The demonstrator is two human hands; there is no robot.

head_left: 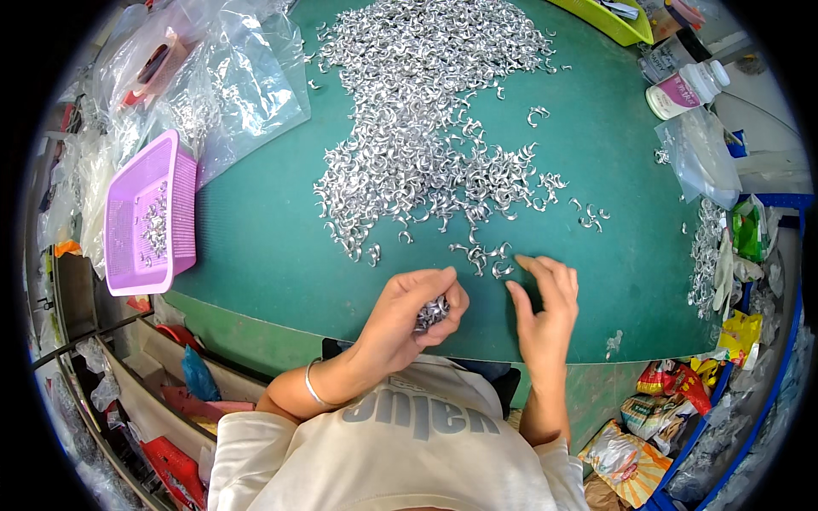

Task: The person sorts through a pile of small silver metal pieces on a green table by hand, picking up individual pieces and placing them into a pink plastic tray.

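Observation:
My left hand [394, 317] is curled around a clump of small curved silver metal pieces [432, 314], which show between its fingers and palm. To its right, my right hand [550, 308] hovers at the near part of the green table [264, 255], thumb and fingers apart, with nothing seen between them. Its fingertips are right beside a small loose cluster of the same metal pieces [482, 258]. Beyond both hands spreads a large heap of these pieces [400, 128], reaching to the far side of the table.
A pink plastic basket [183, 217] with some metal pieces inside stands at the left edge. Clear plastic bags [256, 94] lie at the far left. On the right are a white bottle [682, 92], more metal pieces [705, 255] and a yellow-green tray [613, 21] farther back.

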